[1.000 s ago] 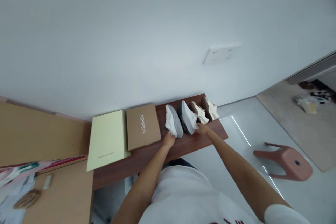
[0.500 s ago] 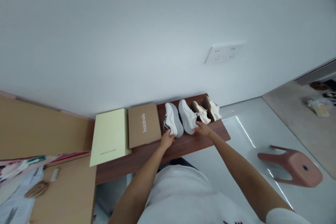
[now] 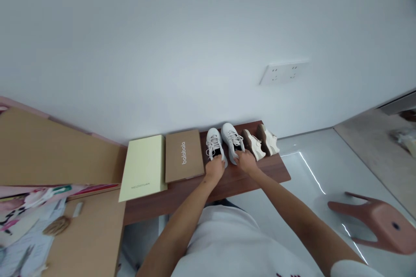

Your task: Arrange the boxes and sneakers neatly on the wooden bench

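Two white lace-up sneakers stand side by side on a dark wooden bench (image 3: 247,176), with their laces facing up. My left hand (image 3: 214,169) grips the near end of the left white sneaker (image 3: 214,144). My right hand (image 3: 246,161) holds the right white sneaker (image 3: 231,139) at its near end, close to a beige sneaker (image 3: 253,145). Another beige sneaker (image 3: 268,140) stands beyond that one. Left of the shoes lie a brown balabala box (image 3: 183,155) and a pale green box (image 3: 143,166).
A pink stool (image 3: 380,223) lies on its side on the glossy floor to the right. A wall socket panel (image 3: 284,72) sits above the bench. Left of the bench are a large cardboard sheet (image 3: 55,149) and a wooden desk (image 3: 94,238) with papers.
Both white sneakers have turned from lying on their sides to standing with laces up, turned by my hands. The view has shifted slightly, moving the scene rightward.
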The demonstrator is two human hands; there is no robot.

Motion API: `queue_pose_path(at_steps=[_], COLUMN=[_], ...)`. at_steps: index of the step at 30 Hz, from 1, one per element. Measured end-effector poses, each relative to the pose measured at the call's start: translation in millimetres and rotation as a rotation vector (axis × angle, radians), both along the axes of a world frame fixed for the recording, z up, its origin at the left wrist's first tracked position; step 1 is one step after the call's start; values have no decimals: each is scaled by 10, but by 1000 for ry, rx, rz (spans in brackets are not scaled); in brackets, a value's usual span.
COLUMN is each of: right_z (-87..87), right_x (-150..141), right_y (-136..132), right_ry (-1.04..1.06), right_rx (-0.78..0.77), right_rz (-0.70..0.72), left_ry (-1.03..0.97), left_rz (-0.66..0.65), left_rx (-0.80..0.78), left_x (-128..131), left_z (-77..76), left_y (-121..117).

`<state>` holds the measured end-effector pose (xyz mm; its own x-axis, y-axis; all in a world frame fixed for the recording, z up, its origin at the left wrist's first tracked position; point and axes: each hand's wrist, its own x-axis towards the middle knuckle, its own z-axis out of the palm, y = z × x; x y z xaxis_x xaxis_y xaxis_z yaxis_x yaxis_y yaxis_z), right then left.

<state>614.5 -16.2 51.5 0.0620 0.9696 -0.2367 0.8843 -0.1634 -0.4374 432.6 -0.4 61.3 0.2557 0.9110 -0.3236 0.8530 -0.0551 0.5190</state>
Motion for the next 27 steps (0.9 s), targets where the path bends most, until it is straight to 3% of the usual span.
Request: queue_pose_path(at_steps=[11,18,27], right_z=[-122,-155,-113], right_x=[-308,-384,-439], right_y=[47,36,39], right_ry=[-63,-233,-280], right_rx=[16,-121,-151], right_rz=[-48,13,15], left_ry=[75,347,400], left_rz=[26,-168,-197], left_rx=[-20,-116,-128], left_x=[-69,-34,37], left_z=[-137,-131,-103], left_y=[20,45,56])
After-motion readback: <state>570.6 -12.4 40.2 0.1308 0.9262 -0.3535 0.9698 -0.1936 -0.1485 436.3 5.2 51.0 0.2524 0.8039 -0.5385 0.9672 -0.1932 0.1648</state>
